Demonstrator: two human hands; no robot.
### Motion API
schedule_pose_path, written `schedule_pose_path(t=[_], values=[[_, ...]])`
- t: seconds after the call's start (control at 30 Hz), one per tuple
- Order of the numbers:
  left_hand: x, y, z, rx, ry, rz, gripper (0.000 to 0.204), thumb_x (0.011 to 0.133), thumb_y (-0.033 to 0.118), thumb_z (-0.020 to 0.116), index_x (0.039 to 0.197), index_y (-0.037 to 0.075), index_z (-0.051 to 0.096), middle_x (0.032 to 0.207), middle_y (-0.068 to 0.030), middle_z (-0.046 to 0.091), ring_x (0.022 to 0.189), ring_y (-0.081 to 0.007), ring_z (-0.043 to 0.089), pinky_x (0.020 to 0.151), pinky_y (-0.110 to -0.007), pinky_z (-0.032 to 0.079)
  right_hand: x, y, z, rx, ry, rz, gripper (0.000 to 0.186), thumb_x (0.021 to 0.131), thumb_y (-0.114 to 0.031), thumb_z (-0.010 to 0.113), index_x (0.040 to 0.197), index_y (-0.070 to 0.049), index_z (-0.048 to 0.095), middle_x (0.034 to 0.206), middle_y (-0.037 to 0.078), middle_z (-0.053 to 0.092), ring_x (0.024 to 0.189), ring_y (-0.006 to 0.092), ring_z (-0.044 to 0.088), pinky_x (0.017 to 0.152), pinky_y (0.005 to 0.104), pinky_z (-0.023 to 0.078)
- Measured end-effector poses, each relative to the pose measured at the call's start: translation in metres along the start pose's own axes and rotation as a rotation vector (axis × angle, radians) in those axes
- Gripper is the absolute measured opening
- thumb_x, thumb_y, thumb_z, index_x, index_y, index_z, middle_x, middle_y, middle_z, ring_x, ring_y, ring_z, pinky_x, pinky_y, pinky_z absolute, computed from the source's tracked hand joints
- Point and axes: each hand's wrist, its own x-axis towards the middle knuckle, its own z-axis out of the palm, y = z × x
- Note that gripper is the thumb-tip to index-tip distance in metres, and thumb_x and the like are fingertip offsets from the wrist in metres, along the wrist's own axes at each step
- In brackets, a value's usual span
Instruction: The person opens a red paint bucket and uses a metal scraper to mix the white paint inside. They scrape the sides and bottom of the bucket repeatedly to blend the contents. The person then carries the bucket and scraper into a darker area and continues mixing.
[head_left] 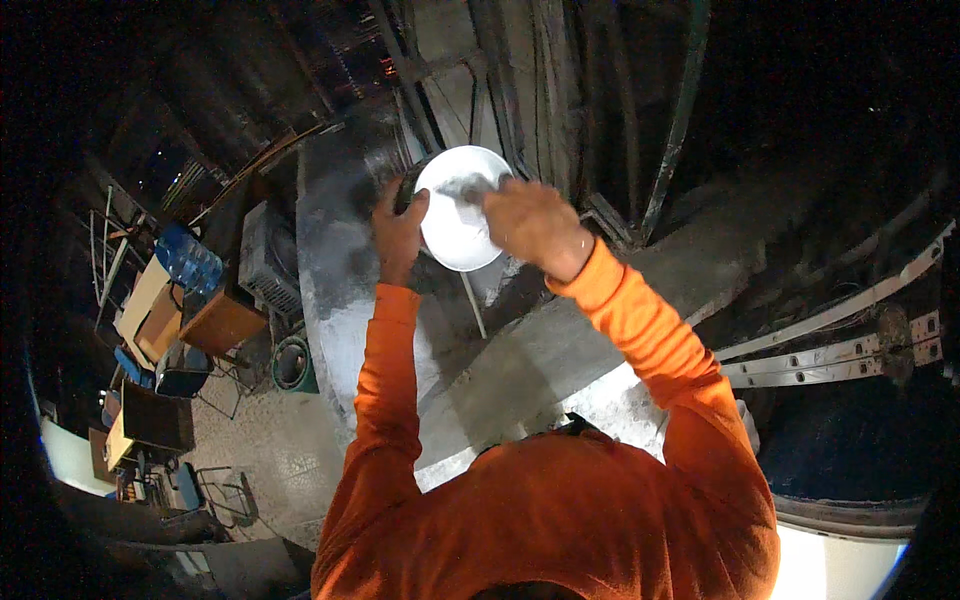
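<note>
A white round dish-like piece [462, 235], bright under the light, is in front of me at the top middle. My left hand [399, 230] is closed on its left rim, thumb along the edge. At its right side my right hand [537, 225] is closed, with the fingertips reaching over the dish's face. Those fingers are blurred, and a grey smear shows on the white surface beside them. What the right hand holds, if anything, I cannot make out. Below the dish a thin pale rod [474, 305] slants down; whether it joins the dish is hidden.
A grey slab-like surface [335, 260] lies left of my left arm. Farther left are a grey crate [268, 262], a green bin [293, 364], a large blue water bottle [188, 260] and wooden furniture [222, 320]. Metal ladder-like rails [820, 360] stretch along the right. Dark metal posts stand beyond the dish.
</note>
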Motion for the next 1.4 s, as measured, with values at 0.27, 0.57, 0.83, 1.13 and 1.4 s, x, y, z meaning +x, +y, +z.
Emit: schedule_pose_path(t=[0.27, 0.57, 0.83, 1.13, 1.4], values=[[-0.012, 0.017, 0.012, 0.007, -0.051, 0.028, 0.044, 0.086, 0.024, 0.074, 0.117, -0.006, 0.068, 0.097, -0.0109, 0.073, 0.087, -0.0174, 0.065, 0.082, -0.034, 0.052, 0.014, -0.007, -0.012, 0.021, -0.386, 0.102, 0.029, 0.09, -0.014, 0.057, 0.116, -0.013, 0.071, 0.098, 0.017, 0.07, 0.092, 0.0374, 0.072, 0.08, 0.0503, 0.057], [-0.007, 0.015, 0.007, 0.037, -0.195, -0.095, 0.047, 0.086, 0.029, 0.076, 0.117, -0.005, 0.069, 0.097, -0.0111, 0.075, 0.086, -0.0185, 0.067, 0.082, -0.035, 0.053, 0.023, -0.008, -0.021, -0.009, -0.506, 0.09, 0.03, 0.092, -0.016, 0.054, 0.116, -0.014, 0.071, 0.108, 0.017, 0.07, 0.098, 0.035, 0.071, 0.085, 0.0497, 0.056], [-0.015, -0.015, 0.003, 0.097, -0.161, -0.132, 0.056, 0.082, 0.036, 0.078, 0.122, -0.003, 0.069, 0.102, -0.0153, 0.074, 0.094, -0.0223, 0.068, 0.088, -0.034, 0.052, 0.0, -0.001, 0.013, -0.072, -0.255, -0.058, 0.021, 0.09, -0.024, 0.057, 0.096, -0.013, 0.073, 0.089, 0.007, 0.072, 0.081, 0.0292, 0.071, 0.07, 0.0474, 0.054], [-0.014, -0.01, 0.005, 0.197, -0.214, -0.121, 0.062, 0.079, 0.038, 0.08, 0.123, -0.005, 0.068, 0.121, -0.0223, 0.069, 0.106, -0.0296, 0.067, 0.096, -0.039, 0.05, 0.001, 0.001, -0.009, 0.055, -0.364, 0.036, 0.02, 0.089, -0.015, 0.058, 0.101, -0.011, 0.073, 0.106, 0.012, 0.071, 0.096, 0.0332, 0.071, 0.084, 0.0487, 0.056], [-0.012, -0.04, 0.011, 0.188, -0.217, -0.117, 0.061, 0.079, 0.039, 0.08, 0.121, -0.004, 0.068, 0.104, -0.0201, 0.074, 0.097, -0.0274, 0.069, 0.091, -0.037, 0.052, -0.007, 0.014, 0.021, 0.01, -0.26, -0.062, 0.017, 0.088, -0.017, 0.06, 0.094, -0.011, 0.074, 0.097, 0.014, 0.071, 0.085, 0.0332, 0.072, 0.072, 0.0479, 0.056]])
